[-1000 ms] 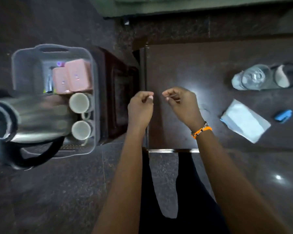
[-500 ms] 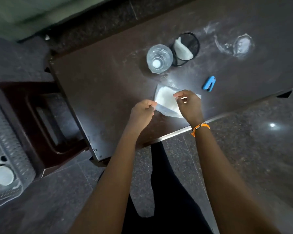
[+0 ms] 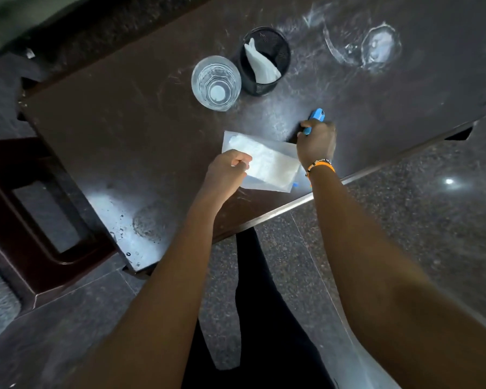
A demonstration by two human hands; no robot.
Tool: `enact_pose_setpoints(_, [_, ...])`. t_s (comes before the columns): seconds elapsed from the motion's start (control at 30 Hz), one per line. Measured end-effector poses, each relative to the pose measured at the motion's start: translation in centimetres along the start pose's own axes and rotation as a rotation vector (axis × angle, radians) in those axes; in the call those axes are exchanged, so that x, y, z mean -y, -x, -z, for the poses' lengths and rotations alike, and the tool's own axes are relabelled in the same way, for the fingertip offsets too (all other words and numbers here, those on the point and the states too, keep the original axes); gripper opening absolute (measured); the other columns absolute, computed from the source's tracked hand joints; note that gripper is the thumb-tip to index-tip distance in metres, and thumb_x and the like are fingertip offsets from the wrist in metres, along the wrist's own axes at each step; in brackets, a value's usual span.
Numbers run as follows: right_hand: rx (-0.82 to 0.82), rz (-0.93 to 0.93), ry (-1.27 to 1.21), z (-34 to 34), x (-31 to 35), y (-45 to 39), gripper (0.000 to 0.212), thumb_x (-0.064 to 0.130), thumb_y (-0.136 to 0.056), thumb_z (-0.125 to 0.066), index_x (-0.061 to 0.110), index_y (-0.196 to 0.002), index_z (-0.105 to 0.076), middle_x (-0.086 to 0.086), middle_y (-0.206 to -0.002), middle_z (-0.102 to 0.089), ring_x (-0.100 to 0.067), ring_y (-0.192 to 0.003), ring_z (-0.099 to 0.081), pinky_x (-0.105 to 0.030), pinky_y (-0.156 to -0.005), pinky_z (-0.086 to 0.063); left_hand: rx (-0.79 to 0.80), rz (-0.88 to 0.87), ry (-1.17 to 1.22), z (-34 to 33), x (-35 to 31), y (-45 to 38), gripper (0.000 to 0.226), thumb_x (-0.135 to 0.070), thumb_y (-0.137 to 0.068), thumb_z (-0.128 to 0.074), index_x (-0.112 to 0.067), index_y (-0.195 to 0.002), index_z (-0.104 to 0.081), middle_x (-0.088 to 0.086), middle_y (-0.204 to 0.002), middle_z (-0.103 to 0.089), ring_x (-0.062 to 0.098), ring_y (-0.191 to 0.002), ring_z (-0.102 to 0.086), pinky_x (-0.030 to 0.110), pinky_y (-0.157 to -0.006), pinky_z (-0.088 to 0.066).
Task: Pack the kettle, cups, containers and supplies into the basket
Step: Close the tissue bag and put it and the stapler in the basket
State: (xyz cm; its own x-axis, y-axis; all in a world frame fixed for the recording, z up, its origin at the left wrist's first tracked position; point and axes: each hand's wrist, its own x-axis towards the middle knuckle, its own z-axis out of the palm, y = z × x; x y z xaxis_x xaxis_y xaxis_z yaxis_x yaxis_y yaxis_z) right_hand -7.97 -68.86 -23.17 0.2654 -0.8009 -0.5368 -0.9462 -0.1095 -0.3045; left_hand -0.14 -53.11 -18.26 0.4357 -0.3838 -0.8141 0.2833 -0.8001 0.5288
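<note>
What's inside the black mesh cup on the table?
The black mesh cup holds something white, folded or crumpled, leaning against the wall. It looks like paper or plastic; which one is unclear. The cup's bottom beneath it is covered.

Dark brown surface (image 3: 101, 113) holding a clear glass (image 3: 216, 82), mesh cup (image 3: 264, 61), white packet (image 3: 267, 164) and blue item (image 3: 316, 119).

Blue clip (image 3: 316, 119) under right hand (image 3: 316, 141); orange beaded wristband (image 3: 320, 165) behind it. White-filled clear packet (image 3: 267, 164) at left hand (image 3: 226, 172). Beyond: clear glass (image 3: 216, 82), black mesh cup (image 3: 265, 61) (white paper inside). Dark brown surface (image 3: 110, 130), whitish smudges.
</note>
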Motion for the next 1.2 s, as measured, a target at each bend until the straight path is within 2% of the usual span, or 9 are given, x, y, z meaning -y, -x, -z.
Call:
enact_pose_setpoints(0.13, [-0.062,0.077,-0.104,-0.4,1.5,2.3,0.023,0.005,-0.087,-0.05,0.01,-0.101,-0.067,-0.022,-0.11,-0.061,-0.037,-0.102,-0.056,-0.034,-0.084,-0.042,-0.088,0.009,0.143,1.7,0.8,1.3,0.026,-0.012,-0.093,-0.043,-0.013,-0.108,-0.065,0.002,-0.103,-0.062,0.01,-0.081,-0.063,0.013,-0.076,-0.048])
enact_pose_setpoints(0.2, [-0.01,0.167,-0.216,-1.2,2.9,4.7,0.019,-0.001,-0.084,-0.05,0.007,-0.092,-0.065,-0.019,-0.1,-0.066,-0.034,-0.096,-0.059,-0.034,-0.081,-0.042,-0.148,0.003,0.245,3.3,1.5,2.5,0.027,-0.008,-0.093,-0.042,-0.01,-0.108,-0.065,0.003,-0.102,-0.062,0.009,-0.08,-0.062,0.006,-0.07,-0.047])
enact_pose_setpoints(0.3, [0.11,0.241,-0.366,-2.7,5.3,8.9,0.021,-0.006,-0.082,-0.045,0.01,-0.083,-0.059,-0.011,-0.087,-0.061,-0.026,-0.081,-0.054,-0.03,-0.071,-0.038,-0.242,-0.004,0.406,6.0,2.9,4.6,0.027,-0.005,-0.093,-0.041,-0.007,-0.109,-0.063,0.001,-0.093,-0.061,0.007,-0.077,-0.059,0.013,-0.075,-0.047])
enact_pose_setpoints(0.5, [0.382,0.283,-0.476,-7.2,12.6,17.9,0.027,-0.001,-0.089,-0.04,0.007,-0.108,-0.057,0.003,-0.088,-0.054,-0.004,-0.065,-0.045,-0.02,-0.065,-0.038,-0.537,-0.005,0.697,14.2,8.6,9.0,0.02,-0.007,-0.094,-0.046,-0.016,-0.104,-0.061,-0.009,-0.085,-0.059,0.002,-0.073,-0.057,0.012,-0.073,-0.048])
enact_pose_setpoints(0.57, [0.472,0.296,-0.484,-8.9,15.5,20.9,0.026,0.003,-0.093,-0.04,0.007,-0.113,-0.056,0.006,-0.09,-0.055,-0.008,-0.075,-0.049,-0.022,-0.072,-0.042,-0.641,0.008,0.789,17.6,11.2,10.9,0.019,-0.008,-0.094,-0.047,-0.02,-0.1,-0.06,-0.01,-0.085,-0.059,0.0,-0.073,-0.058,0.013,-0.074,-0.049])
enact_pose_setpoints(0.7, [0.65,0.42,-0.427,-12.7,21.5,27.0,0.025,0.008,-0.096,-0.04,0.01,-0.11,-0.06,0.001,-0.097,-0.058,-0.005,-0.074,-0.052,-0.004,-0.059,-0.043,-0.809,0.026,0.928,24.6,16.9,14.9,0.021,-0.008,-0.092,-0.048,-0.023,-0.095,-0.062,-0.007,-0.086,-0.06,0.003,-0.075,-0.058,0.015,-0.074,-0.047])
enact_pose_setpoints(0.9, [0.824,0.598,-0.368,-19.0,29.0,35.3,0.023,0.006,-0.096,-0.042,0.006,-0.111,-0.06,-0.001,-0.093,-0.059,-0.006,-0.067,-0.052,-0.008,-0.06,-0.042,-1.019,0.026,1.101,33.4,23.7,18.3,0.022,0.001,-0.091,-0.044,-0.015,-0.094,-0.058,0.001,-0.083,-0.055,0.006,-0.067,-0.05,0.013,-0.065,-0.042])
enact_pose_setpoints(1.07, [0.846,0.809,-0.34,-23.7,34.7,40.4,0.024,-0.003,-0.086,-0.055,-0.001,-0.11,-0.058,-0.002,-0.095,-0.063,-0.007,-0.079,-0.056,-0.019,-0.077,-0.044,-1.054,0.053,1.09,37.9,27.3,18.9,0.034,0.003,-0.091,-0.042,-0.001,-0.123,-0.052,0.013,-0.113,-0.059,0.015,-0.1,-0.055,0.03,-0.095,-0.045])
enact_pose_setpoints(1.2, [0.695,1.078,-0.15,-27.9,39.8,42.4,0.026,-0.002,-0.078,-0.063,0.0,-0.104,-0.063,-0.005,-0.103,-0.066,-0.007,-0.081,-0.057,-0.022,-0.079,-0.049,-0.912,0.089,0.925,39.3,28.5,18.5,0.047,-0.001,-0.091,-0.039,-0.005,-0.138,-0.04,0.009,-0.144,-0.044,0.021,-0.133,-0.042,0.034,-0.114,-0.03])
